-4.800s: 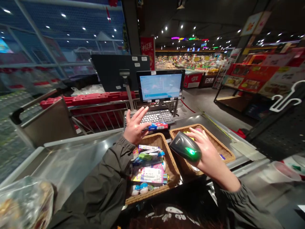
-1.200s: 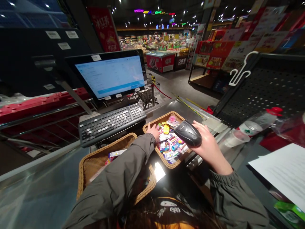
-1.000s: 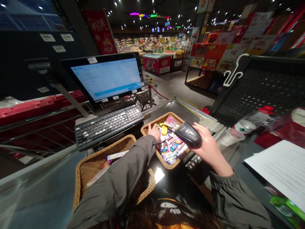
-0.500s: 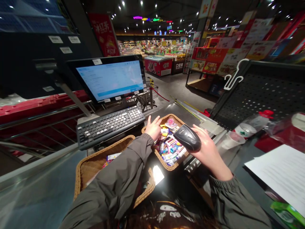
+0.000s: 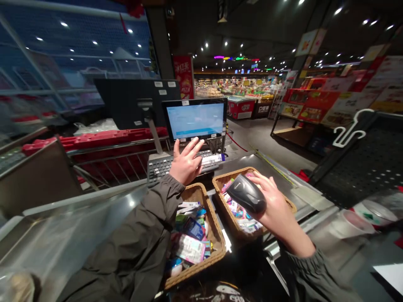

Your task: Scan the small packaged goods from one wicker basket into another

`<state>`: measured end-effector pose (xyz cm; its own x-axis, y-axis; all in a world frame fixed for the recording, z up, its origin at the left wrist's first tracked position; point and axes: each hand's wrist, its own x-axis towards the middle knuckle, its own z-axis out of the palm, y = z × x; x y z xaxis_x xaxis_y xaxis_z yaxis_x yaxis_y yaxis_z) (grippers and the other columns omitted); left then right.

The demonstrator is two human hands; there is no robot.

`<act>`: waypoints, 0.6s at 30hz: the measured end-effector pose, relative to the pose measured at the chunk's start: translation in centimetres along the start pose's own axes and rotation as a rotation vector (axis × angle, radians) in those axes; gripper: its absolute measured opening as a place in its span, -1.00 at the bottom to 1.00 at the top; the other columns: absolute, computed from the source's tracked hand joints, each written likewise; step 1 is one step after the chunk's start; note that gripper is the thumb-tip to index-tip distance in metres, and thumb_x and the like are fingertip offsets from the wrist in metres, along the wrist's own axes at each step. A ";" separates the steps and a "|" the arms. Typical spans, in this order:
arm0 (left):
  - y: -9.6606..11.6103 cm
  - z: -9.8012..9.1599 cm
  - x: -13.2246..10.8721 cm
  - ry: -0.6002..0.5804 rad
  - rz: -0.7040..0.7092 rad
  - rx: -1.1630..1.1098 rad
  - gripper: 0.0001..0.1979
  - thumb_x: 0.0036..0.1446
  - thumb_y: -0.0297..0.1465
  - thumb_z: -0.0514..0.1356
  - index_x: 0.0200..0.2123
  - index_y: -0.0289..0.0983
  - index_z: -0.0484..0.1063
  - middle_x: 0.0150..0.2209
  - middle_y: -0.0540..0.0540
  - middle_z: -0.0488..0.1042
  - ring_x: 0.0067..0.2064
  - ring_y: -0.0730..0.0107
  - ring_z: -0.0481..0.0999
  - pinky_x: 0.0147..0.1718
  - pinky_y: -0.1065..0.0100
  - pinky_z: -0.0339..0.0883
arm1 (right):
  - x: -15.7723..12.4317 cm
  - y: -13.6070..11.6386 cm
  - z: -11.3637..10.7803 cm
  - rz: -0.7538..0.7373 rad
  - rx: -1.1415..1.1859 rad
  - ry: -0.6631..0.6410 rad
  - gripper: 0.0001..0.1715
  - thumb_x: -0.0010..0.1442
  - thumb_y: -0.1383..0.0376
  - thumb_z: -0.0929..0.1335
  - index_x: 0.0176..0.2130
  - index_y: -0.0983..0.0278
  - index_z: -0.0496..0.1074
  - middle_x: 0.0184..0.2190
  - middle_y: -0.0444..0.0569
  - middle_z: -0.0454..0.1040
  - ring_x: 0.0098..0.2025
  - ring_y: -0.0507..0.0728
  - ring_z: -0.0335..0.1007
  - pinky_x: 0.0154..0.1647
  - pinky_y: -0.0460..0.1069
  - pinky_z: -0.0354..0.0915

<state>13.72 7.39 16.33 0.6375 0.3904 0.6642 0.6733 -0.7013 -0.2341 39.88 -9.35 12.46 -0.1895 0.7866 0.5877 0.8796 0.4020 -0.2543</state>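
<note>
A black handheld barcode scanner is in my right hand, whose fingers are wrapped around it from the right. It hangs above the right wicker basket, hiding part of the small colourful packets there. My left hand is raised over the black keyboard, its fingers extended up toward the monitor. Out from beside its thumb sticks a slim white packet with a purple end, apparently pinched there. Below my left wrist stands the left wicker basket, filled with mixed small packages.
The lit monitor stands behind the keyboard, with a second, dark screen to its left. A metal counter runs along the left. White cups and a black perforated panel with a white hanger are at right.
My left hand has left the right basket, moved up and left over the keyboard, and now has a white packet. The view has swung left. The scanner stays in my right hand.
</note>
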 end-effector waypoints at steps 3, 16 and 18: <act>-1.2 -1.7 -1.5 0.002 -0.039 0.034 -0.88 0.15 -0.38 0.19 -0.32 -0.21 0.54 0.36 -0.16 0.21 0.40 -0.03 0.14 0.35 -0.30 -0.58 | 0.7 -1.0 0.6 -0.056 0.008 -0.002 -0.58 0.14 0.17 0.37 0.00 0.23 0.46 0.09 0.21 0.46 0.31 0.49 0.19 0.28 0.55 0.01; -4.5 -5.1 -6.7 -0.023 -0.124 0.083 -0.87 0.17 -0.35 0.20 -0.28 -0.21 0.55 0.37 -0.17 0.20 0.39 -0.01 0.16 0.35 -0.30 -0.55 | 2.2 -4.4 2.2 -0.140 0.069 -0.029 -0.61 0.13 0.21 0.37 -0.03 0.24 0.45 0.07 0.20 0.47 0.30 0.48 0.19 0.27 0.55 0.01; -4.7 -5.2 -7.3 -0.032 -0.134 0.069 -0.86 0.16 -0.35 0.20 -0.26 -0.20 0.56 0.37 -0.16 0.20 0.39 -0.02 0.16 0.35 -0.29 -0.55 | 2.3 -4.7 2.5 -0.135 0.069 -0.035 -0.61 0.12 0.23 0.37 -0.03 0.22 0.45 0.08 0.18 0.46 0.31 0.47 0.18 0.28 0.55 -0.01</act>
<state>3.96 4.73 16.26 0.5512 0.4976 0.6698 0.7767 -0.5993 -0.1940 34.22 -8.28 13.03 -0.3200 0.7387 0.5932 0.8132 0.5354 -0.2281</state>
